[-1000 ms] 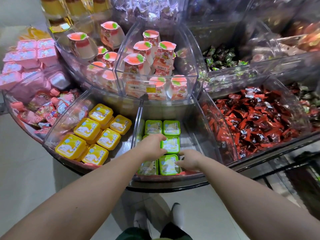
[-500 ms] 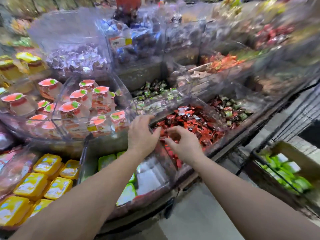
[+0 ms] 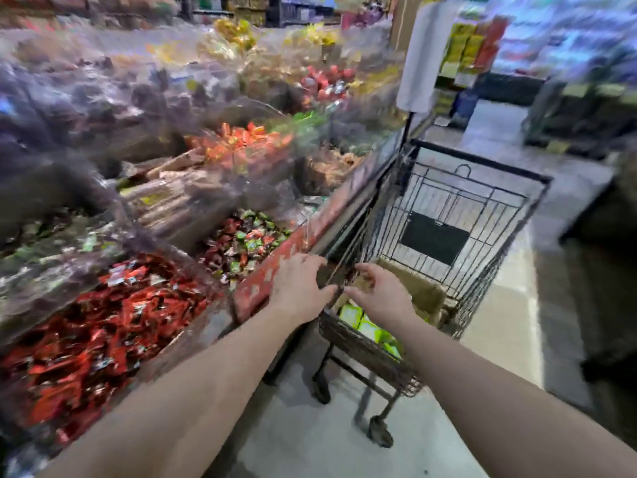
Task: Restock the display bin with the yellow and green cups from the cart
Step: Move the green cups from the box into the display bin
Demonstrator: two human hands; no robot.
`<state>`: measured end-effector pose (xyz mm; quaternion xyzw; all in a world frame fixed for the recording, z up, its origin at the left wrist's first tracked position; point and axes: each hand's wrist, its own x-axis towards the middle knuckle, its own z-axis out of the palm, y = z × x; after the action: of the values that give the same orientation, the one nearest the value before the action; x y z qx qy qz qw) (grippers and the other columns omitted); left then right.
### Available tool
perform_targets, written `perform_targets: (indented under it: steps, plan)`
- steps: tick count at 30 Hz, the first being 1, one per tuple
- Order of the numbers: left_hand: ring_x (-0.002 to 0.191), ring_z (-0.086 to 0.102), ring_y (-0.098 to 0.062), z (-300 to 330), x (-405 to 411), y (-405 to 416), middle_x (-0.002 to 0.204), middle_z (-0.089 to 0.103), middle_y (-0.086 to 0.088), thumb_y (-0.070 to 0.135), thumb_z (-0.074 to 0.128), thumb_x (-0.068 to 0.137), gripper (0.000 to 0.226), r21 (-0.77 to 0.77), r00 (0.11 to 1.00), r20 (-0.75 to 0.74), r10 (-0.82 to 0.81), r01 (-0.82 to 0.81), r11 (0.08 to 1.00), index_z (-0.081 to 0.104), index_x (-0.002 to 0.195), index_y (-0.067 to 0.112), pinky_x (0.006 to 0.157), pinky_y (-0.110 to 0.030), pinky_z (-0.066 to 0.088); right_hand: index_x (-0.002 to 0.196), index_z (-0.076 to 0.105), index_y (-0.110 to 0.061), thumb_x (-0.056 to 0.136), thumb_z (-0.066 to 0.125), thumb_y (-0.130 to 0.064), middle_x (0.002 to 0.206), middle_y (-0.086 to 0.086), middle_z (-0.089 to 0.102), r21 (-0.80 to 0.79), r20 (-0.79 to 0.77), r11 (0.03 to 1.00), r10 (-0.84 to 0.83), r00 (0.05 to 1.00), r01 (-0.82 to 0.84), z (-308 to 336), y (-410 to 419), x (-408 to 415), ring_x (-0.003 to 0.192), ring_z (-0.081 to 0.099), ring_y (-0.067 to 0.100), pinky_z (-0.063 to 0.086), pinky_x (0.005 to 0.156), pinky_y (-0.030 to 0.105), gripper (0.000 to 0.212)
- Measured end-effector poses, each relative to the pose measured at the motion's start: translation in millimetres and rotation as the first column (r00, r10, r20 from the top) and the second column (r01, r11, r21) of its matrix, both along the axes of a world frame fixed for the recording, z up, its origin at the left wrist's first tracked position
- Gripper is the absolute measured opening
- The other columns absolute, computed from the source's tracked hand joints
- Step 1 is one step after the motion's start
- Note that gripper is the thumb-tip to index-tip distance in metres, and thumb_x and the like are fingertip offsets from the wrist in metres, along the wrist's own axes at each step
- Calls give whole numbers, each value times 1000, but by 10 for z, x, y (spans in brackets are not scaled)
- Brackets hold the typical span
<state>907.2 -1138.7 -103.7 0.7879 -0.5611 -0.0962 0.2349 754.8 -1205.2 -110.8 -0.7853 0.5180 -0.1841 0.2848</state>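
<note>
A black wire cart (image 3: 482, 215) stands on the floor to the right of the display stand. Inside it lies a brown cardboard box (image 3: 424, 291) with green cups (image 3: 368, 327) showing at its near end. My left hand (image 3: 300, 288) hovers over the cart's near left corner, fingers spread and holding nothing. My right hand (image 3: 379, 294) reaches over the box just above the green cups, fingers loosely bent and empty. The bin with yellow and green cups is out of view. The picture is blurred by motion.
Clear bins of red-wrapped candy (image 3: 103, 322) and mixed red and green candy (image 3: 244, 243) fill the stand on the left. A red strip (image 3: 293, 250) edges the stand next to the cart. Grey floor (image 3: 510, 326) lies to the right; shelves stand at the back.
My view swung right, from the cup bins to the cart. Both hands left the green cups in the bin and travelled right, arriving empty over the cart's box.
</note>
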Motion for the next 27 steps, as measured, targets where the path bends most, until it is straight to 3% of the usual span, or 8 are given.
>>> perform_targets:
  steps: [2, 5, 13, 18, 22, 27]
  plan:
    - [122, 46, -29, -34, -199, -297, 127, 54, -9, 41, 67, 80, 50, 8, 999, -1, -52, 52, 999, 57, 125, 21, 104, -35, 32, 129, 56, -27, 80, 72, -38, 123, 2, 62, 24, 14, 998, -57, 998, 57, -84, -257, -274, 111, 59, 20, 46, 92, 28, 53]
    - [121, 48, -30, -224, -355, -747, 127, 54, -9, 41, 68, 78, 54, 68, 993, -31, -111, 112, 991, 56, 127, 22, 103, -38, 39, 129, 56, -27, 78, 74, -37, 126, -2, 61, 84, 9, 983, -167, 986, 166, -238, -590, -649, 117, 57, 18, 46, 98, 31, 55]
    - [121, 51, -29, -1111, -345, -2047, 127, 54, -7, 46, 69, 72, 63, 279, 975, -147, -169, 205, 938, 52, 129, 23, 102, -40, 42, 131, 54, -17, 78, 77, -34, 126, 0, 62, 216, -124, 930, -276, 953, 297, -754, -1669, -1177, 116, 58, 19, 40, 86, 21, 60]
    - [122, 49, -27, -1695, -281, -2686, 131, 50, -10, 35, 71, 71, 68, 498, 951, -252, -177, 285, 819, 46, 134, 23, 101, -34, 42, 140, 45, -20, 81, 71, -31, 129, 6, 59, 343, -354, 896, -154, 922, 281, -1136, -2262, -1255, 108, 61, 26, 45, 86, 28, 65]
    - [127, 44, -26, -2138, -269, -2963, 134, 49, -13, 30, 73, 74, 73, 586, 927, -322, -194, 356, 728, 42, 139, 19, 103, -29, 38, 138, 46, -23, 82, 70, -32, 128, 3, 61, 461, -386, 834, -119, 915, 303, -1614, -2507, -1174, 109, 61, 24, 47, 87, 27, 62]
    - [126, 46, -28, -2689, -283, -3027, 139, 45, -12, 33, 76, 72, 80, 708, 925, -353, -140, 362, 607, 38, 140, 20, 104, -32, 38, 140, 43, -22, 81, 71, -34, 131, 9, 58, 645, -431, 714, 46, 901, 272, -2326, -2450, -1036, 118, 56, 24, 44, 91, 28, 66]
